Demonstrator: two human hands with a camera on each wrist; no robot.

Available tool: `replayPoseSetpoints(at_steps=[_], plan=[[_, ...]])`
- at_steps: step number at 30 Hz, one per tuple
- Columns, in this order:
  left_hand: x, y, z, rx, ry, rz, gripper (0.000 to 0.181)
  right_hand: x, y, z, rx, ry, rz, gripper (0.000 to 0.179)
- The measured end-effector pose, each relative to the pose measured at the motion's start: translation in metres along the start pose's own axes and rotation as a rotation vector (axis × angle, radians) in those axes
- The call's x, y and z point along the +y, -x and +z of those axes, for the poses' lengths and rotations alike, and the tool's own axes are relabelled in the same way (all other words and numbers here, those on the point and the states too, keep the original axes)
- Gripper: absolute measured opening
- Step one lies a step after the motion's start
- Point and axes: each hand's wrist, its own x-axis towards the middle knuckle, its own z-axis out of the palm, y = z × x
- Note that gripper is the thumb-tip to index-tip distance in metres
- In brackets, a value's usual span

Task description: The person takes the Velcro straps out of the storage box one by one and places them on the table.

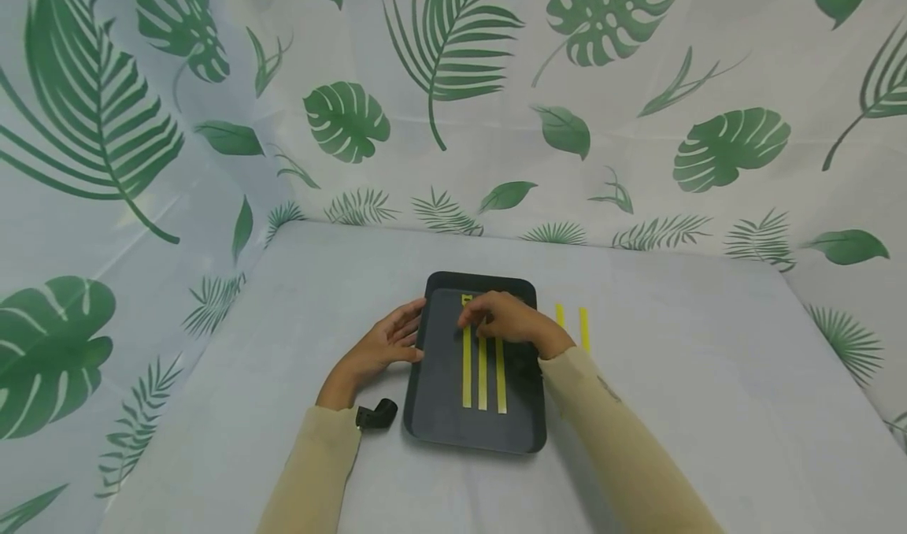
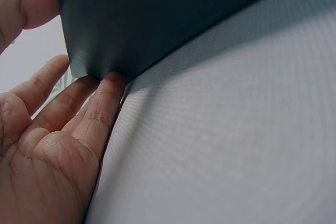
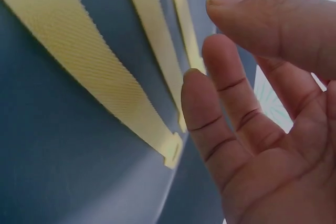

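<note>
From my end, 3 flat yellow strips (image 1: 483, 372) lay lengthwise in the smooth dark rect. tray (image 1: 439, 396), R hand (image 1: 512, 317) loosely bent above them, fingertips apart, & L hand (image 1: 386, 343) w/ fingers spread, touching tray's side. R wrist cam showed diag. ribbing & toothed edges head cam couldn't resolve; only head cam caught 2 extra strips (image 1: 584, 329) beside the tray.

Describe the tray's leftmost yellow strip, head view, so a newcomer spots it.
A dark tray sits on the white tabletop. Three yellow strips lie lengthwise inside it. Yours is the leftmost strip, the only one of the three whose far end shows clear of the right hand in the head view.
</note>
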Motion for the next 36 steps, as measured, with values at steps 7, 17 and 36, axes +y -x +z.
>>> replayPoseSetpoints(at_steps=[7, 17, 36], plan=[[0.000, -0.001, 0.000, 0.003, -0.002, -0.001, 0.100, 0.002, -0.009, 0.001, -0.018, 0.035, -0.024, 0.030], [-0.002, -0.001, -0.003, -0.009, 0.005, 0.009, 0.100, 0.007, -0.018, 0.007, -0.027, 0.034, 0.000, 0.031], [-0.004, -0.001, -0.003, -0.019, 0.020, 0.016, 0.100, 0.002, -0.018, 0.010, -0.021, 0.049, -0.001, 0.024]])
